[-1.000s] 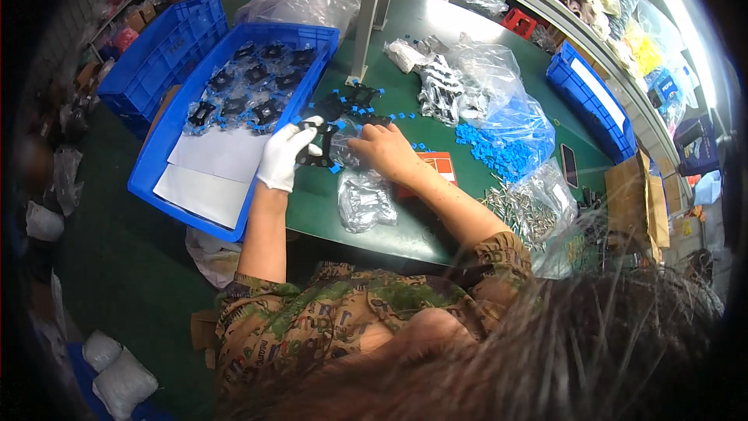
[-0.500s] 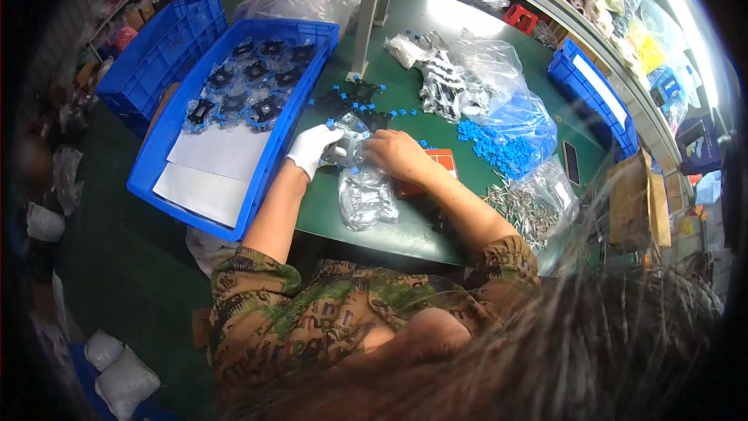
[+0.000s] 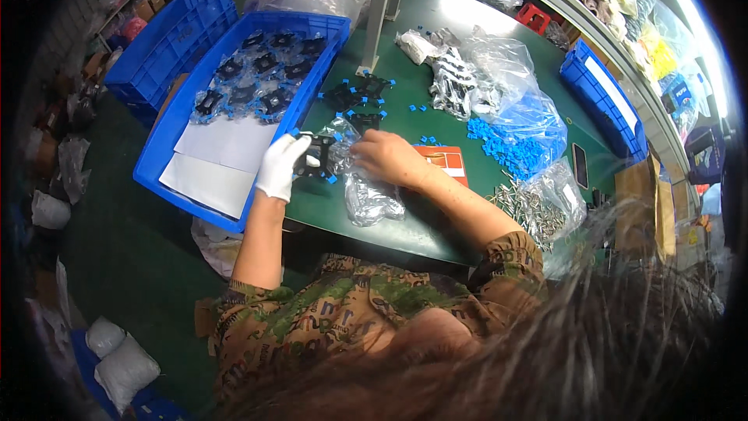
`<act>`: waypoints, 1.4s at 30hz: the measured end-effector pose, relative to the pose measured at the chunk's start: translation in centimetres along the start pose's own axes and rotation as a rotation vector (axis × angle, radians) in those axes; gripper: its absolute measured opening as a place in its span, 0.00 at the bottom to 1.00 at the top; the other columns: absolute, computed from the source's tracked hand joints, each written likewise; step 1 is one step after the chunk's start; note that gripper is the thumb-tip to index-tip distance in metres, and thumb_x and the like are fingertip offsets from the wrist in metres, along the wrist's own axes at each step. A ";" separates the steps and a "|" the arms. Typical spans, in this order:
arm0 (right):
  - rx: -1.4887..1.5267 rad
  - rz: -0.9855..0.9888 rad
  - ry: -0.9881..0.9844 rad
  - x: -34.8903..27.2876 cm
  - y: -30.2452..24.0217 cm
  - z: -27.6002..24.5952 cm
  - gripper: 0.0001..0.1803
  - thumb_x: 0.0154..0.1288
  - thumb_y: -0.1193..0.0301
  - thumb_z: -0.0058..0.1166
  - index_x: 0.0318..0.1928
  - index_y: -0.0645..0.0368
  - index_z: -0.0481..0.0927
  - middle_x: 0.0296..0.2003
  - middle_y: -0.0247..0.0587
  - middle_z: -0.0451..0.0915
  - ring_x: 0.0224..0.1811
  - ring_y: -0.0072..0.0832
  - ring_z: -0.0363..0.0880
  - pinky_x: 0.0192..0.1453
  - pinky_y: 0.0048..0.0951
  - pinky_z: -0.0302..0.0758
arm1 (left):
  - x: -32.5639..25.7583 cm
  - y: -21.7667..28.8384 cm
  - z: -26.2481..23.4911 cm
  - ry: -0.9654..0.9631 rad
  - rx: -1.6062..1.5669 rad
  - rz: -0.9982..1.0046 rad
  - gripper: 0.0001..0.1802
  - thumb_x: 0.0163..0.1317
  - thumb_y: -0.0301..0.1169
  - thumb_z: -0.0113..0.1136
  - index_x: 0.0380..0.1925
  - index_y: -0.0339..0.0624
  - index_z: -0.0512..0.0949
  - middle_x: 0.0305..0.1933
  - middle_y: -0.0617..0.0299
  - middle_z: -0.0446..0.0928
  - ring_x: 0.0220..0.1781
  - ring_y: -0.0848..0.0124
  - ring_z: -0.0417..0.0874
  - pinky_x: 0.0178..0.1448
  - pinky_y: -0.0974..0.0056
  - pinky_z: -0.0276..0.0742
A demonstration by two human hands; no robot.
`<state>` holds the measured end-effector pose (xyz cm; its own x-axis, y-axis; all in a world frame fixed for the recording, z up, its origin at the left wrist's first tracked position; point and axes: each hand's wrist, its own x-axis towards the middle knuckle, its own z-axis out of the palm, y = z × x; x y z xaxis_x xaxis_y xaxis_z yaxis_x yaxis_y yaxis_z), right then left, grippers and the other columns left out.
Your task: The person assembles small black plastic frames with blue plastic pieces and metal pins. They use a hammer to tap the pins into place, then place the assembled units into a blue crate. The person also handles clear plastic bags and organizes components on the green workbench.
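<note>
In its white glove, my left hand point(image 3: 279, 167) grips the near-left side of a black X-shaped bracket point(image 3: 315, 157) with blue caps on its corners. My right hand point(image 3: 388, 157), bare, has its fingers closed on a clear plastic bag point(image 3: 341, 145) right beside the bracket. Whether the bracket's edge is inside the bag's mouth I cannot tell. Below them lies a stack of flat clear bags point(image 3: 372, 199). Just beyond the hands, more black brackets point(image 3: 357, 93) with blue caps rest on the green table point(image 3: 425, 222).
At left, a blue crate point(image 3: 302, 118) holds bagged brackets point(image 3: 263, 72) and white sheets point(image 3: 209, 179). To the right are blue caps point(image 3: 510, 148), loose screws point(image 3: 530, 210), a phone point(image 3: 580, 165) and a red-orange box point(image 3: 446, 162). A metal post point(image 3: 377, 23) stands beyond the brackets.
My left hand has moved left and slightly toward me, with the black bracket now plainly visible in it. My right hand stays near the same place, the bag at its fingers. The view has shifted slightly.
</note>
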<state>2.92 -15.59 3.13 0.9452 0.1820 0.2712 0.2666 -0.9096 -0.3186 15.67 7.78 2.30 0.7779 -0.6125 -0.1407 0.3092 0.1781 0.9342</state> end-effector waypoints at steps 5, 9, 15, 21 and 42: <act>-0.112 -0.094 0.162 0.6 -0.5 0.0 0.15 0.62 0.66 0.64 0.50 0.50 0.85 0.51 0.37 0.79 0.58 0.39 0.75 0.56 0.42 0.73 | -1.9 3.2 0.6 0.044 -0.039 0.145 0.09 0.72 0.33 0.59 0.46 0.41 0.81 0.34 0.64 0.84 0.28 0.75 0.84 0.33 0.72 0.75; -0.120 -0.149 0.033 1.0 -0.7 0.6 0.15 0.63 0.67 0.63 0.50 0.48 0.85 0.58 0.34 0.78 0.61 0.37 0.74 0.59 0.41 0.72 | -0.2 3.1 0.9 0.052 0.037 0.153 0.09 0.73 0.34 0.58 0.45 0.41 0.81 0.33 0.63 0.84 0.29 0.76 0.84 0.33 0.71 0.74; -0.112 -0.249 -0.005 0.7 -1.4 1.5 0.13 0.64 0.66 0.62 0.49 0.47 0.87 0.58 0.35 0.79 0.63 0.38 0.74 0.61 0.44 0.71 | 3.6 -0.5 1.1 0.049 -0.163 -0.025 0.08 0.71 0.37 0.61 0.42 0.47 0.81 0.35 0.63 0.84 0.30 0.74 0.85 0.33 0.69 0.78; 0.147 -0.265 -0.015 0.0 0.0 1.7 0.10 0.66 0.67 0.62 0.47 0.51 0.88 0.61 0.43 0.78 0.70 0.44 0.70 0.71 0.49 0.67 | 4.8 -3.2 0.9 0.106 -0.060 -0.155 0.12 0.69 0.43 0.63 0.44 0.50 0.79 0.36 0.66 0.84 0.29 0.73 0.85 0.27 0.66 0.79; 0.094 -0.022 0.085 -3.9 1.2 -4.0 0.10 0.69 0.66 0.59 0.46 0.55 0.86 0.56 0.40 0.80 0.60 0.41 0.77 0.65 0.41 0.71 | 2.0 -1.7 3.9 0.229 1.290 0.241 0.22 0.61 0.48 0.67 0.45 0.41 0.84 0.51 0.48 0.80 0.50 0.49 0.84 0.53 0.50 0.80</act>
<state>-1.17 -18.82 5.33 0.9205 0.1652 0.3541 0.3070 -0.8663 -0.3941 14.58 3.29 1.71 0.8529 -0.5034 0.1380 -0.4853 -0.6673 0.5650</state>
